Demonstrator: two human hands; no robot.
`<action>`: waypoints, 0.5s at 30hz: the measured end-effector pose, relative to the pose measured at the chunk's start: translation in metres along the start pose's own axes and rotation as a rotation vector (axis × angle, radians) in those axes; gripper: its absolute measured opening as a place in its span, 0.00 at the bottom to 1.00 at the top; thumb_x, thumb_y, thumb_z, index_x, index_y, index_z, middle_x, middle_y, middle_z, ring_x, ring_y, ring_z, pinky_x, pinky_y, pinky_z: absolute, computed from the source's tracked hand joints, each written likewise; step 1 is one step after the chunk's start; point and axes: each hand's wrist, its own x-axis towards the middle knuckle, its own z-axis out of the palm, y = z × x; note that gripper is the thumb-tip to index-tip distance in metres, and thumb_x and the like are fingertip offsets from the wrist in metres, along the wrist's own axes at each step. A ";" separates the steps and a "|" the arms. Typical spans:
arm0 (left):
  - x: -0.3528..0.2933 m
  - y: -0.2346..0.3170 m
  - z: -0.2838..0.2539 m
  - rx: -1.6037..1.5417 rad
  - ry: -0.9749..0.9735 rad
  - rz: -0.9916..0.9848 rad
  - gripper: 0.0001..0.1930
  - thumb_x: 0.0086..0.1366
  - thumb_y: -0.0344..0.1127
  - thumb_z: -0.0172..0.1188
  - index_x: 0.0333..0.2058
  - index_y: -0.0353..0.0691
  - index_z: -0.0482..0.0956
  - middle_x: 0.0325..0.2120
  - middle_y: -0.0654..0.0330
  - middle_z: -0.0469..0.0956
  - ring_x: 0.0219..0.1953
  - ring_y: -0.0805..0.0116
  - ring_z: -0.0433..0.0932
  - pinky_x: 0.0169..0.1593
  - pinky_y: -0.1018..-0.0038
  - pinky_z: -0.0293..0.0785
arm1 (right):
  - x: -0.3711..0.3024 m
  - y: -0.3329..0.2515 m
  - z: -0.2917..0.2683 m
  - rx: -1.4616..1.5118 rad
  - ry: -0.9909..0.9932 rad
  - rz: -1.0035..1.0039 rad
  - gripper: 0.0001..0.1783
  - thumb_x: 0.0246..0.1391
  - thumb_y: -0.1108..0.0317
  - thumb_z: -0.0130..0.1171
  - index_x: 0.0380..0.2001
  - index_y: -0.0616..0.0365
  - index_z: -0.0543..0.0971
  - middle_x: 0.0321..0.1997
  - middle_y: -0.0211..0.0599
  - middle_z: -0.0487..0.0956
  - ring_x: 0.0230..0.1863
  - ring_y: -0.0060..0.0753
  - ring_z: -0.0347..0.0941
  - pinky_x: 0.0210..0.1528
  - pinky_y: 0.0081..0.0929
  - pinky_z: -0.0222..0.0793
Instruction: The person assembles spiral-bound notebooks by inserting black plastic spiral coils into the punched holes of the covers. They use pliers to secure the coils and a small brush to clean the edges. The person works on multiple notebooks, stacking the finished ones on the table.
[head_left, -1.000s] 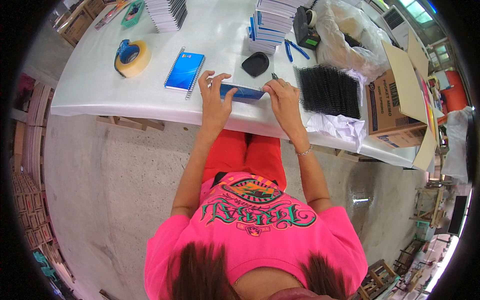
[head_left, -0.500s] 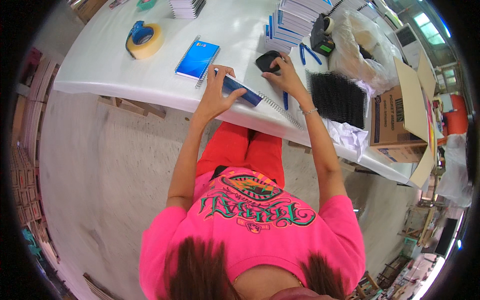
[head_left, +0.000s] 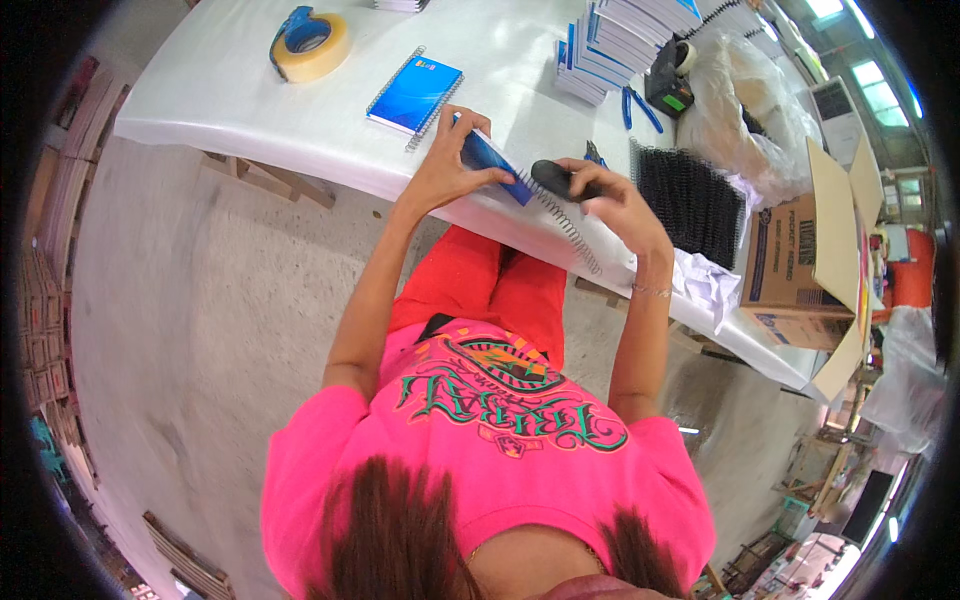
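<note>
My left hand [head_left: 440,172] is closed around a small blue notepad [head_left: 482,152], tilted up near the table's front edge. A metal spiral coil [head_left: 570,232] sticks out from the notepad's near end and hangs past the table edge. In my right hand [head_left: 625,210] is a rounded black object [head_left: 550,178], held beside the coil, close to the notepad; its kind is unclear. Beyond my left hand lies a blue spiral-bound notebook [head_left: 418,92]. A small tool [head_left: 594,152] shows partly behind my right hand.
Blue cutting pliers [head_left: 640,108] lie by stacked notepads [head_left: 610,50]. Black coils [head_left: 688,200] are heaped at right, near an open cardboard box [head_left: 790,250] and a plastic bag [head_left: 735,90]. A tape roll [head_left: 318,48] sits far left on the white table [head_left: 220,110].
My right hand has lifted the black object off the table and brought it nearer, next to the coil at the notepad. My left hand still grips the notepad. The view has shifted slightly.
</note>
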 end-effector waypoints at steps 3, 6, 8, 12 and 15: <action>0.000 0.001 0.000 0.037 0.004 0.022 0.35 0.39 0.47 0.80 0.43 0.42 0.70 0.44 0.56 0.62 0.47 0.58 0.67 0.50 0.66 0.69 | 0.001 0.004 0.012 -0.542 0.205 0.059 0.14 0.50 0.63 0.68 0.37 0.56 0.79 0.56 0.36 0.73 0.55 0.28 0.68 0.55 0.26 0.65; -0.001 -0.001 0.000 -0.005 -0.025 0.013 0.35 0.40 0.47 0.80 0.43 0.42 0.70 0.44 0.56 0.63 0.48 0.57 0.68 0.51 0.66 0.69 | -0.008 0.001 0.010 0.011 0.065 0.093 0.17 0.48 0.57 0.69 0.38 0.56 0.80 0.49 0.34 0.77 0.49 0.27 0.69 0.51 0.27 0.67; 0.000 0.002 -0.001 -0.022 -0.054 -0.009 0.35 0.40 0.48 0.80 0.44 0.42 0.70 0.43 0.56 0.63 0.48 0.57 0.68 0.51 0.66 0.69 | -0.009 -0.006 0.019 -0.152 0.086 0.174 0.17 0.50 0.58 0.68 0.38 0.57 0.80 0.44 0.32 0.78 0.44 0.24 0.69 0.50 0.23 0.64; 0.003 0.005 0.001 -0.049 -0.124 -0.038 0.35 0.40 0.48 0.80 0.43 0.43 0.70 0.43 0.57 0.63 0.47 0.57 0.69 0.51 0.66 0.69 | -0.004 -0.006 0.006 -0.128 0.064 0.026 0.20 0.47 0.54 0.70 0.36 0.57 0.80 0.39 0.30 0.77 0.39 0.22 0.68 0.44 0.23 0.65; 0.003 0.007 -0.002 -0.060 -0.112 -0.063 0.36 0.38 0.49 0.80 0.42 0.43 0.70 0.42 0.56 0.63 0.47 0.58 0.69 0.50 0.66 0.69 | 0.001 -0.004 0.011 -0.426 0.144 0.149 0.20 0.47 0.54 0.70 0.35 0.58 0.80 0.38 0.32 0.77 0.38 0.23 0.68 0.43 0.23 0.65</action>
